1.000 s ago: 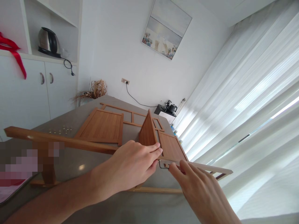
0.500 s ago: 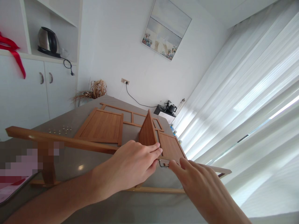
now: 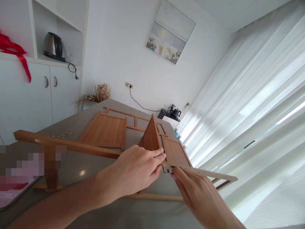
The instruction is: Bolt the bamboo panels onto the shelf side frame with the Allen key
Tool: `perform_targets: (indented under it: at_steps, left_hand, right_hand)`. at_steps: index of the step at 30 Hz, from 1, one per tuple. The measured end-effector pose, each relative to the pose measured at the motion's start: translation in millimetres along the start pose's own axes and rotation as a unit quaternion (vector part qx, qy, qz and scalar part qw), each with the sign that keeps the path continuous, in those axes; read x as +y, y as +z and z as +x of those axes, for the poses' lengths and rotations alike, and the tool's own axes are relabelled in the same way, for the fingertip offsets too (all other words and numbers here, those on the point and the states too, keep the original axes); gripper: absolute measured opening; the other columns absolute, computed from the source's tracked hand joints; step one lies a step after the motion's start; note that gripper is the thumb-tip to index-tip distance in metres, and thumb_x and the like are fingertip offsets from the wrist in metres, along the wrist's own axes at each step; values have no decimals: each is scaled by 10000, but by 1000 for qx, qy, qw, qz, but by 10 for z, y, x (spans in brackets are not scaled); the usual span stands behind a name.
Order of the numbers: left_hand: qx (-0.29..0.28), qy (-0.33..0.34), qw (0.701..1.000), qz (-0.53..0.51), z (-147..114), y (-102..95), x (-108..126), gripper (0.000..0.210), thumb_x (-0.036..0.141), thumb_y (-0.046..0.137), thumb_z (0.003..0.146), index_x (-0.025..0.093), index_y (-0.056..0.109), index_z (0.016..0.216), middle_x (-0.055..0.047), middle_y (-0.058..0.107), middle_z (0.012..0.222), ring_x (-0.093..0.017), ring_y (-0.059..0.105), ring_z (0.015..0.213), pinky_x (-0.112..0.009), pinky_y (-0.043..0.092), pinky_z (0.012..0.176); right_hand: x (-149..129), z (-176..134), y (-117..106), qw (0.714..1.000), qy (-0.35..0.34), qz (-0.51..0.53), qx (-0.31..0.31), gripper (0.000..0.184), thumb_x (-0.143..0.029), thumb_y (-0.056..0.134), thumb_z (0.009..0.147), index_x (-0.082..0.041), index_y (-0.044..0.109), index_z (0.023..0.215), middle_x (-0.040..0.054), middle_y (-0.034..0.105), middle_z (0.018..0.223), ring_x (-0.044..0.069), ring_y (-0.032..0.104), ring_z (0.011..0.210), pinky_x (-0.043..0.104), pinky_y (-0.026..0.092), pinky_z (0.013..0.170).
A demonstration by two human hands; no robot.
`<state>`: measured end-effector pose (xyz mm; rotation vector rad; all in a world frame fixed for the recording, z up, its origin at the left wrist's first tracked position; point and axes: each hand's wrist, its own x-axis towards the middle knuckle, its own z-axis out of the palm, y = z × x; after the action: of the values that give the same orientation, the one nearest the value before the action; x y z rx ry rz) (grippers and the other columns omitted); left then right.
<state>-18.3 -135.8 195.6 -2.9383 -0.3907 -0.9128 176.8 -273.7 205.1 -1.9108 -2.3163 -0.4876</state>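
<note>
In the head view, the left hand [image 3: 140,168] is curled over the rail of a wooden frame [image 3: 95,150], closed about it where the upright panel [image 3: 150,135] meets it. The right hand [image 3: 196,190] pinches a bent metal key [image 3: 167,173], its short end against the rail just beside the left fingertips; whether it is seated is hidden. The step looks like tightening a fastener at this joint; the next turn seems to call for a steady rail and a squarely seated key
</note>
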Motion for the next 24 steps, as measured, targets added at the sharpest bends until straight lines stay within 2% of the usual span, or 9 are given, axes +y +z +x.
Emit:
perform_targets:
  at_steps: [6,9,13,17,21,24]
  left_hand:
    - [-16,-4,1000,8,-12,18,1,378,251,433,1000,215,649,1308,9,636,1389,-221,769,860,-385,629,647]
    - [-9,-2,1000,3,-11,26,-1,371,248,446,996,212,656,1300,-6,640,1383,-215,767,874,-360,627,671]
    - [-4,-2,1000,-1,-8,27,-3,359,242,465,991,203,667,1284,-39,652,1366,-201,769,850,-320,622,700]
    - [-8,-4,1000,4,-6,20,-1,356,252,469,992,206,666,1284,-33,644,1375,-205,769,851,-323,624,702]
    - [-10,-4,1000,6,-11,37,-5,375,255,457,999,206,647,1319,-26,625,1396,-205,768,862,-334,631,715]
    - [-8,-3,1000,4,-18,64,-15,394,270,454,1001,218,624,1353,6,615,1405,-208,765,904,-361,643,744]
  right_hand:
    - [4,-67,144,999,23,32,32,157,-228,359,1064,-259,466,955,-55,612,714,135,580,524,267,294,488]
    - [-14,-94,245,996,35,51,64,161,-225,352,1068,-253,495,1001,-43,622,739,135,605,547,251,339,504]
    - [-64,-117,379,990,45,90,101,170,-207,364,1061,-245,483,945,-25,636,764,128,649,596,225,408,541]
    - [-107,-136,497,982,49,128,131,140,-186,371,1053,-238,492,1005,-29,635,755,111,626,555,202,429,525]
    - [-115,-135,614,977,45,115,172,142,-153,389,1039,-226,511,1040,-15,640,779,108,649,602,187,462,564]
    - [-106,-115,726,968,27,81,237,164,-131,402,1023,-194,540,1086,15,646,800,115,654,638,192,483,596]
